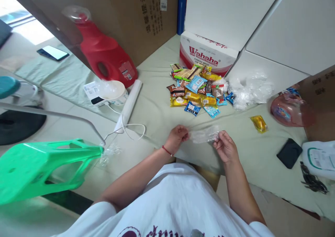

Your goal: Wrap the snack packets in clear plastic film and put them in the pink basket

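**Clear bag stretched between both hands**

The small clear bag sits just above the near edge of the cloth-covered table, drawn out flat between your two hands. Left hand: the grip is pressed together, thumb and fingertips pinching the bag's left end. Right hand: the grip pinches the right end the same way, wrist bent back a little. The film is too clear to tell which edge is the mouth, or whether it is parted.

Handling, as a judgement: film this thin probably clings to itself. Pulling end against end only tightens it. Ease the tension and roll the two layers between thumb and forefinger at one edge. Pinch lightly, and work low over the cloth so that a slip costs nothing.

Beyond the bag, well apart, lies the pile of snack packets, in front of the Wahaha box. A heap of crumpled clear plastic lies just right of the pile. A lone yellow packet lies off to your right.
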`<state>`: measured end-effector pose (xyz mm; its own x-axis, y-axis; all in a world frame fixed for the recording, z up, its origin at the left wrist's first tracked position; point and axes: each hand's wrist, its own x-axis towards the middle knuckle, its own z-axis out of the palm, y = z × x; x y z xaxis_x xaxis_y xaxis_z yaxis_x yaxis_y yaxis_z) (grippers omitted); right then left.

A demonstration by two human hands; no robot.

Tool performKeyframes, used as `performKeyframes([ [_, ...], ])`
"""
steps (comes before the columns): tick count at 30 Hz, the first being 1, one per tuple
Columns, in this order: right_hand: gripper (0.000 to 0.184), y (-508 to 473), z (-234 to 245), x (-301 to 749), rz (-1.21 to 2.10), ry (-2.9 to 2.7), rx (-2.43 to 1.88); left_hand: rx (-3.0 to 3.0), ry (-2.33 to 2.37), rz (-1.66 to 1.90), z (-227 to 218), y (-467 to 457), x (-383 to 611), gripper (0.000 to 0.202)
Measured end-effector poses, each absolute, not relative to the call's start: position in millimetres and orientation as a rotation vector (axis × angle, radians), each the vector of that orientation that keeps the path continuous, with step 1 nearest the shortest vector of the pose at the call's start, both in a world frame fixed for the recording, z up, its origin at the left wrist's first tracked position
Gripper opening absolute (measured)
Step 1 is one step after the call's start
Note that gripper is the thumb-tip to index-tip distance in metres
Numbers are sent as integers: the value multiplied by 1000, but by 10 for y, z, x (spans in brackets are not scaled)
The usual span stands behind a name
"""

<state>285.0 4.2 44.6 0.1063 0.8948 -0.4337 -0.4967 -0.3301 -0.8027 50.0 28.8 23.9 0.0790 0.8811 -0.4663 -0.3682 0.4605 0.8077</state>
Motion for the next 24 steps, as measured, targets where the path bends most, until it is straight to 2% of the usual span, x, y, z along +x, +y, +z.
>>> performKeyframes([
  [3, 46, 68, 503, 2778, 1543, -517, -1246, 1076, 1269, 1284, 390, 184, 529, 32],
  [6, 46, 101, 563, 2694, 1576, -600, -1257, 1492, 1115, 1226, 471, 121, 684, 31],
  [8, 45, 125, 581, 2672, 1603, -632, -1247, 1550, 1066, 1121, 431, 122, 818, 26],
  [10, 45, 141, 576, 2680, 1603, -621, -1239, 1451, 1080, 1041, 342, 144, 932, 18],
  [16, 51, 71, 448, 2682, 1447, -796, -1313, 1074, 1170, 1086, 209, 201, 1035, 28],
  [18, 45, 36, 388, 2685, 1424, -888, -1388, 1013, 1145, 1103, 212, 237, 1019, 31],
  [21, 40, 18, 308, 2804, 1440, -774, -1392, 812, 1104, 1110, 180, 317, 959, 41],
  [24, 44, 10, 264, 3023, 1461, -667, -1426, 597, 1037, 1097, 115, 376, 877, 52],
])
